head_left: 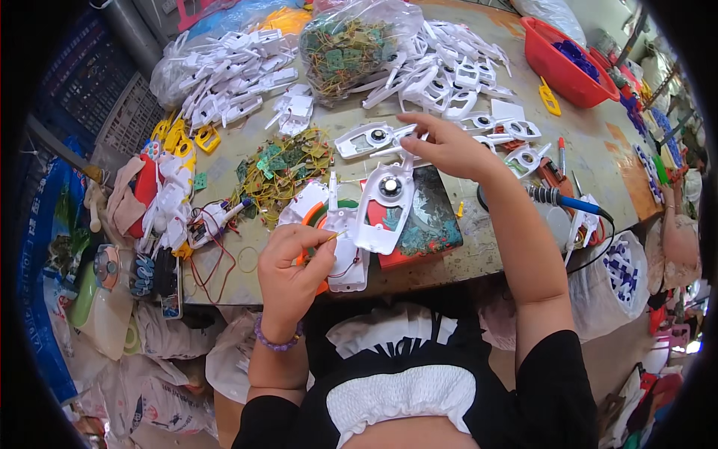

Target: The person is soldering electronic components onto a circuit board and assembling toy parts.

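My left hand [294, 266] pinches a thin yellow wire [340, 234] between thumb and finger. Beneath the wire is a white plastic shell half [348, 278], with orange and green rounded parts behind it. My right hand [452, 150] hovers over the narrow handle end of another white shell [385, 217], its fingers apart. That shell has a round black-and-silver piece and a window cut-out, and lies tilted against a dark, stained box [430, 213] with red sides. Just beyond, near my right fingertips, rests a similar white shell [366, 140].
Green circuit boards [280, 168] with yellow wires are heaped left of centre. A clear bag [351, 56] holds more boards between piles of white shells [243, 75]. A blue-handled soldering iron [576, 203] sits right, near the table edge; a red basin [557, 63] stands far right.
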Demonstrator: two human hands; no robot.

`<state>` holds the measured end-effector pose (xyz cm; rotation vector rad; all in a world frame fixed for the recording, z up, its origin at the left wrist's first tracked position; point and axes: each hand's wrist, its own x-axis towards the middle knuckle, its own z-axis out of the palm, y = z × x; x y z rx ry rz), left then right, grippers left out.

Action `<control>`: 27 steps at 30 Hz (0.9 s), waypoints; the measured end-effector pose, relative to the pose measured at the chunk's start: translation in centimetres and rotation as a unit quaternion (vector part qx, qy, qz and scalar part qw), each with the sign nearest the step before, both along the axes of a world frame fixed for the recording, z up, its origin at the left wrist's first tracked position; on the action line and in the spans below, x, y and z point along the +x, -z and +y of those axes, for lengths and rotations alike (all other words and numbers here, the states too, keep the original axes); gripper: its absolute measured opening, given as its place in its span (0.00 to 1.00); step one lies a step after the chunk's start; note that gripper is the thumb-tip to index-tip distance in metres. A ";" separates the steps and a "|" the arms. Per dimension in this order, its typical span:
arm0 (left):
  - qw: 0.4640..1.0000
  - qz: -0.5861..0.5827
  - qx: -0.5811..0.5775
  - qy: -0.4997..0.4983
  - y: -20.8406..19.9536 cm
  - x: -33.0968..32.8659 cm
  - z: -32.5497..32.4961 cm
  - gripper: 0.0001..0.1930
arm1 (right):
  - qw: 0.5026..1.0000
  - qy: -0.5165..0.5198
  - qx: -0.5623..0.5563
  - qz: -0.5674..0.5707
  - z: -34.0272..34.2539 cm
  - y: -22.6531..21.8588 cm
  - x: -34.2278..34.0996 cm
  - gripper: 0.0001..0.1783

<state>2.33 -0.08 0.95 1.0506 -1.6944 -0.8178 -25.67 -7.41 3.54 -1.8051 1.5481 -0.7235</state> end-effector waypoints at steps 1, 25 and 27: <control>1.000 -0.005 -0.005 -0.006 0.0 0.0 0.0 0.04 | 0.996 0.031 -0.076 0.020 0.2 0.2 0.1 0.27; 1.000 -0.009 -0.022 -0.014 -0.1 0.6 -0.3 0.05 | 0.933 0.077 -0.332 0.118 10.3 -0.8 1.3 0.11; 1.000 -0.011 -0.023 -0.017 0.0 0.8 -0.3 0.05 | 0.927 0.123 -0.330 0.130 10.6 -0.8 1.4 0.10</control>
